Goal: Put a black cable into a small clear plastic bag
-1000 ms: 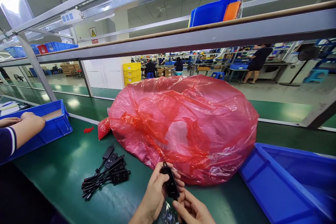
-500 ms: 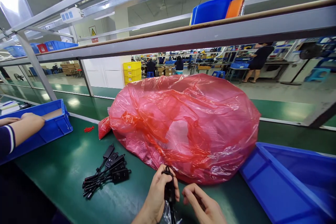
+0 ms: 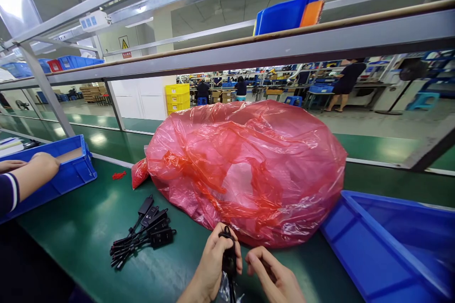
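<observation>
From my feed I can read almost nothing outright. In the upper left of the frame, a warning sign (image 3: 124, 42) with a yellow triangle hangs on the pale wall (image 3: 142, 42). The red strip (image 3: 127, 55) just beneath it carries white characters too small for me to make out. Further up and left, a white box (image 3: 94, 21) shows small blue squares, unreadable. At lower centre, the black module (image 3: 228, 258) in the left hand (image 3: 213, 270) is too dark for me to read.

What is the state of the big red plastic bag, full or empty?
Full. The red bag bulges high and rounded above the green table; what fills it cannot be told.
</observation>
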Available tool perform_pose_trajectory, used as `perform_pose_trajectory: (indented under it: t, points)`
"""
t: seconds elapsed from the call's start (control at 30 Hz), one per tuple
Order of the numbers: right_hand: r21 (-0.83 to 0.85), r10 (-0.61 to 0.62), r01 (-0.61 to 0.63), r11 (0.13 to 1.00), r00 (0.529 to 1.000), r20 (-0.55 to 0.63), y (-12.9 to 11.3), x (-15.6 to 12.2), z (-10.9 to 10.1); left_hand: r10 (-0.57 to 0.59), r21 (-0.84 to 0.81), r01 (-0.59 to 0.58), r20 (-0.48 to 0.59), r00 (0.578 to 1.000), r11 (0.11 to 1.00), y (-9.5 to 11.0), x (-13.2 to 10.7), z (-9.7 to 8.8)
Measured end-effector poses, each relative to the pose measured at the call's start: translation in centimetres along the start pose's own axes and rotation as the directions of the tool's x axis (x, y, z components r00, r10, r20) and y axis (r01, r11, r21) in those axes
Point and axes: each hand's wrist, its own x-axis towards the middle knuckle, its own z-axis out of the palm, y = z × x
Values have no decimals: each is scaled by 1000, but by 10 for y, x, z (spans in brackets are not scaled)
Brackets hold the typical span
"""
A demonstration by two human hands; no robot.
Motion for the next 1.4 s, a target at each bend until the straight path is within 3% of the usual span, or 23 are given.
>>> perform_pose_trajectory:
  t: [0.37,1.03,1.3,1.4]
  points:
    - [2,5,-5,1000,999,-34,-4,-2,-1,-19,64,16,45,999,998,-5,-1,-1]
    - [30,8,-8,1000,1000,12,8,-1,2,-41,153,30,67,997,988,-4,-2,-1]
    - [-19,-14,14,1000,1000,-23,7,-4,1,-48,152,37,71,996,988,-8,-1,-1]
    - [-60,-71,66,996,994,-88,7,-4,2,-74,148,64,63,995,987,-10,-1,-2]
